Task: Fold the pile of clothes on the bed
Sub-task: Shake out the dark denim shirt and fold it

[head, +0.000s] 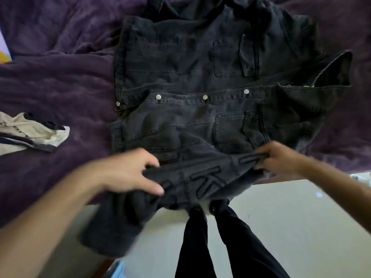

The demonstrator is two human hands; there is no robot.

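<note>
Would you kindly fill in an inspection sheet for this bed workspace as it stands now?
Surface: rumpled purple plush bedspread, covering the bed.
Job's things: black denim jacket with silver snap buttons, spread flat, snapped shut, its lettered near part lifted; crumpled cream garment with dark trim, lying left of it, apart.
Clutter: yellow object at the left edge, cut off, unclear.
Grippers: left hand grips the lettered part; right hand pinches it further right.
Cables: nothing seen.
Surroundings: pale floor; black trousers below the bed edge.
</note>
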